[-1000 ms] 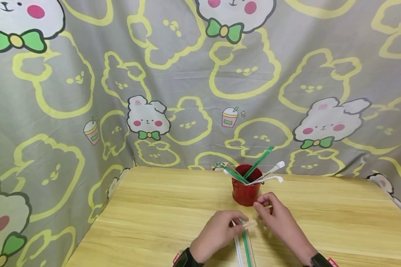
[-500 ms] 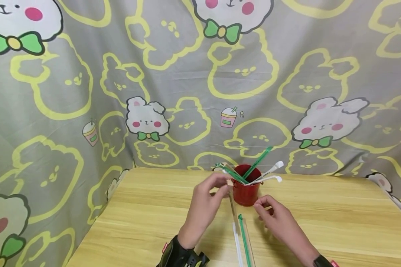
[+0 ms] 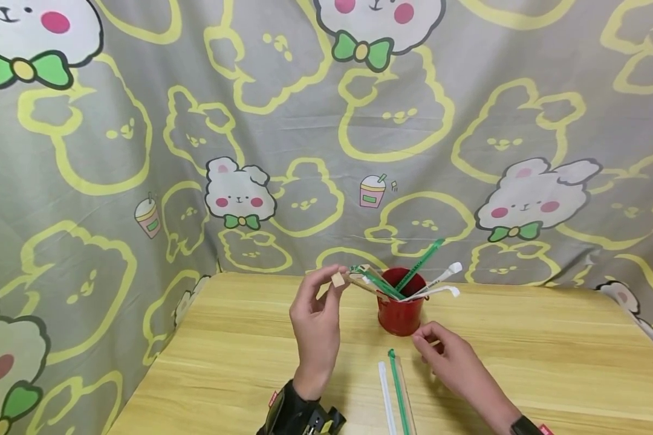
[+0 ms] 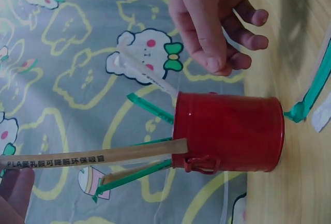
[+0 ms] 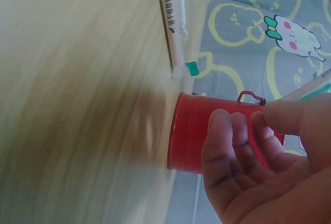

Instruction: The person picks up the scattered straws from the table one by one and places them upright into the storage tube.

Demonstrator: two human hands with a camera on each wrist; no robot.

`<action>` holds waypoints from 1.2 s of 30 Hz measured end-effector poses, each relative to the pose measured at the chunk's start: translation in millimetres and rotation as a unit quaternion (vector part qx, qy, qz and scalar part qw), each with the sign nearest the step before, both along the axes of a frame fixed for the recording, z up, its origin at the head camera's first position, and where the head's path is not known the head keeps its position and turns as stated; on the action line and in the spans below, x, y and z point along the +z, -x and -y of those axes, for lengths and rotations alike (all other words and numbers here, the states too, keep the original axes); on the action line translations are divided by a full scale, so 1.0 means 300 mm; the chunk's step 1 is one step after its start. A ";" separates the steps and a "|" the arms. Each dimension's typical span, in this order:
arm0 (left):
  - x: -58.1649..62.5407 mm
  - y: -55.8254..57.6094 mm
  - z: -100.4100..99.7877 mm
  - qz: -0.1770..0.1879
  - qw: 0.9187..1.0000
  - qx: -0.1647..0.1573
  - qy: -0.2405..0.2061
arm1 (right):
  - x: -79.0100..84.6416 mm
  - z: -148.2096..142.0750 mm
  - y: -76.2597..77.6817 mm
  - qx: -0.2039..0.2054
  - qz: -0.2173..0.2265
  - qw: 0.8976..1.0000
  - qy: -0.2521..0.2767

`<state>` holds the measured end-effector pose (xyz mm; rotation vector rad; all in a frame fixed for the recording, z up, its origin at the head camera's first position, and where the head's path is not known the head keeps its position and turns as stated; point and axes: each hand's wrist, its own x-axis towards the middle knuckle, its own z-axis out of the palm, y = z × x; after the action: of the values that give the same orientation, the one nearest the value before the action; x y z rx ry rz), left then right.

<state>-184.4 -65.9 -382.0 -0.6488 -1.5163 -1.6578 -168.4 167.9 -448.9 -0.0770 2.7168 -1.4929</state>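
Note:
My left hand (image 3: 318,329) pinches a brown paper-wrapped straw (image 4: 93,157) by one end, left of the small red bucket (image 3: 399,317). The straw slants toward the bucket, and its far end overlaps the rim in the left wrist view. Several wrapped straws stick out of the bucket, among them a tall green one (image 3: 421,266) and a white one (image 3: 446,275). At the bucket's near right side, my right hand (image 3: 451,356) is held low with loosely bent fingers and nothing in them. Its fingers hide part of the bucket in the right wrist view.
Three wrapped straws lie side by side on the wooden table (image 3: 239,362) in front of the bucket: a white straw (image 3: 387,399), a green straw (image 3: 399,389) and a brown straw (image 3: 407,393). A patterned curtain (image 3: 305,133) hangs behind the table.
My left hand has lifted the brown straw off the table and carried it up and left, swinging its far end to the bucket rim. The right hand has barely moved.

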 end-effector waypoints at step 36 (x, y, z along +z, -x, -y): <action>-0.075 0.031 -0.063 0.004 0.995 0.027 0.097 | -0.056 0.068 -0.047 0.074 -0.002 0.992 -0.103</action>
<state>-193.7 -47.0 -404.6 -0.6967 -1.7003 -1.4864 -154.4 147.4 -465.7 -0.2668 2.7802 -1.1714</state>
